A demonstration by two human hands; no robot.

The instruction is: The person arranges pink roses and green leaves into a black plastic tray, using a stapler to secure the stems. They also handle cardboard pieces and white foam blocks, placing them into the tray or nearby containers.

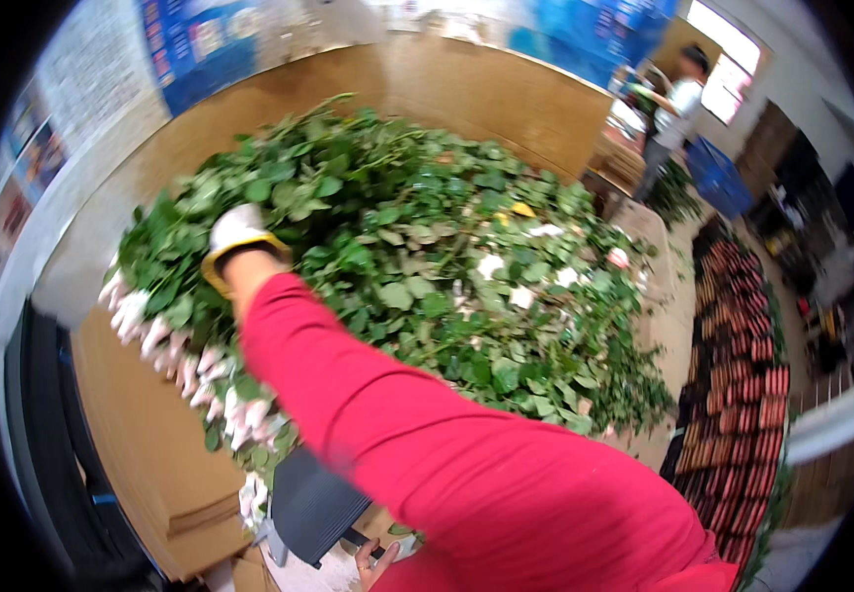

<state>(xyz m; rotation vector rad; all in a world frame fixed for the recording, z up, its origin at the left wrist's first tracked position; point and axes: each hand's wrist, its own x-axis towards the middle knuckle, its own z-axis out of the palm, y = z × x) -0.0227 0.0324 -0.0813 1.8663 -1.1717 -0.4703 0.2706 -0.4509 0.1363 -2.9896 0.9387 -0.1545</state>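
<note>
My right arm in a red sleeve reaches across to the far left. My right hand (241, 237), in a white glove with a yellow and dark cuff, sinks into a heap of leafy green stems (318, 187); its fingers are hidden among the leaves. Along the heap's left edge hang several pale pink and white flower heads (185, 370), apparently roses with white wraps. Low in the picture, partly behind the right arm, my left hand (375, 564) shows bare curled fingers beside a dark grey ridged panel (316, 503). What those fingers hold cannot be made out.
Brown cardboard walls (486, 94) enclose the heap at the back. Flattened cardboard (150, 434) lies at the left. On the right, many bundled reddish-brown pieces (738, 365) stand in long rows. Farther back, a person (678, 113) works near a blue crate (718, 176).
</note>
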